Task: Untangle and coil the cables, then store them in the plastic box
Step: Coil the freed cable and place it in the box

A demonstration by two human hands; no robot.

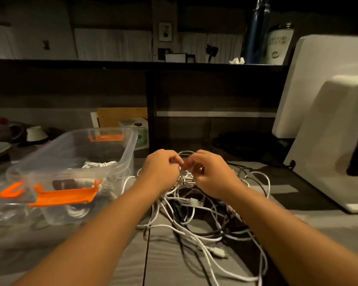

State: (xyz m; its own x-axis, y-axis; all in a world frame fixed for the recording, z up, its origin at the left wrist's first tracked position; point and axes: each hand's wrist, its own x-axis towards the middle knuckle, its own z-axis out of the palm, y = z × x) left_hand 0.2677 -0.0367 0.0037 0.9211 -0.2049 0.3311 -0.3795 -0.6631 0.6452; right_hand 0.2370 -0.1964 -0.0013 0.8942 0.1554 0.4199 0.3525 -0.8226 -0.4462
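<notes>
A tangle of white and black cables sprawls over the grey table in front of me. My left hand and my right hand are raised side by side above its far part, each pinching a strand of white cable between curled fingers. A small bundle of white loops hangs between the two hands. The clear plastic box with orange latches stands to the left of my left arm. A coiled white cable lies inside it.
The box's clear lid with an orange clip lies at the left front. A large white appliance stands at the right. A dark shelf unit rises behind the cables. A plate and small cup sit far left.
</notes>
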